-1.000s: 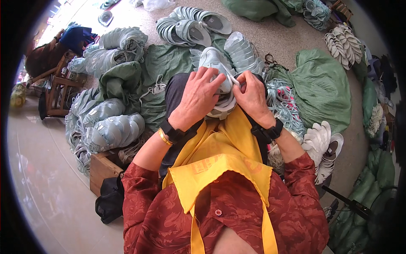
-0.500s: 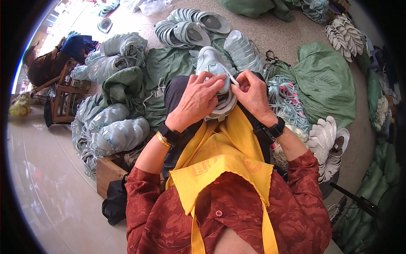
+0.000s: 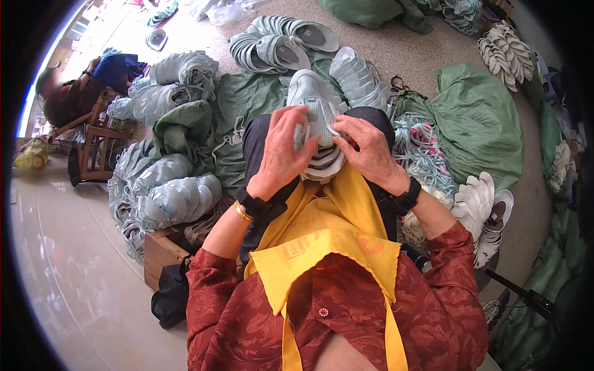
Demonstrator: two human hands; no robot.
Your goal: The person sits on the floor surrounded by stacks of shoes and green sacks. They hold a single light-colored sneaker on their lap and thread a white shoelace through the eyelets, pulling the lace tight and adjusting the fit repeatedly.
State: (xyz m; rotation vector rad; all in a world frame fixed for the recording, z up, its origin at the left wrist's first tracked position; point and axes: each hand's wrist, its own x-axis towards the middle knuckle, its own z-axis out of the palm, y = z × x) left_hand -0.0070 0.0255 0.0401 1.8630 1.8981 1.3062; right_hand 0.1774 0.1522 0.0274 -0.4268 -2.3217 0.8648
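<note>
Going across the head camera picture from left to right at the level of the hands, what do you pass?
Wooden chair → pile of pale green shoe uppers → left hand → pale sneaker held in both hands → right hand → tangle of teal laces → green sack.

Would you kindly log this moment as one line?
left hand: holds shoe upper | right hand: pinches white lace | on lap

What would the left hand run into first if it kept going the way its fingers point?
The left hand already rests on the pale green shoe on the lap; fingers point up-right. Beyond the shoe, probably the stacked pale soles, though depth is unclear.
</note>
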